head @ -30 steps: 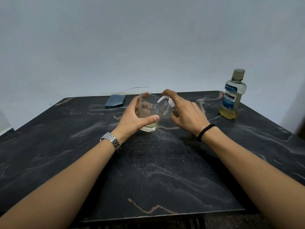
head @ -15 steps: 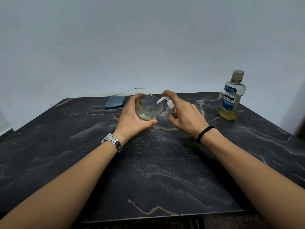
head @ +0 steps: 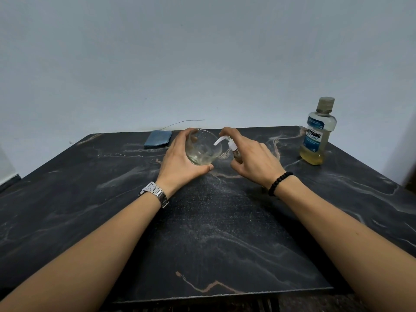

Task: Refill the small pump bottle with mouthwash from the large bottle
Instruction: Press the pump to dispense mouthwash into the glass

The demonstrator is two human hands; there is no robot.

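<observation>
- The dark marble table [head: 202, 233] carries everything; its bare middle lies on the near side of both sets of fingers.
- The large bottle [head: 319, 136] stands upright and capped, well apart to the right of the right hand's fingers and slightly farther back. Its long axis is vertical, and yellowish liquid fills only its lower part. The right hand is clearly the nearer one to it.
- Its blue label reads "LISTERINE" and beneath that "COOL MINT"; the smaller print is too fine to read.
- The left hand [head: 180, 163] wraps a clear glass [head: 203, 147], thumb underneath and fingers curled round the far side. The glass tilts with its mouth toward the right hand, and a little pale liquid pools at its low side.
- The right hand [head: 252, 158] is closed round the small pump bottle [head: 236, 153], whose body is mostly hidden in the palm. The forefinger sits on top of the white pump head [head: 226, 140].
- The pump's spout reaches leftward from those fingers over the rim of the glass, so the bottle seems to be pumping out into it, probably being emptied before the refill.
- A folded blue cloth [head: 158, 138] lies beyond the left fingers, near the wall.
- My judgement: the pump top must be unscrewed next, with the right hand then reaching rightward for the large bottle.
</observation>
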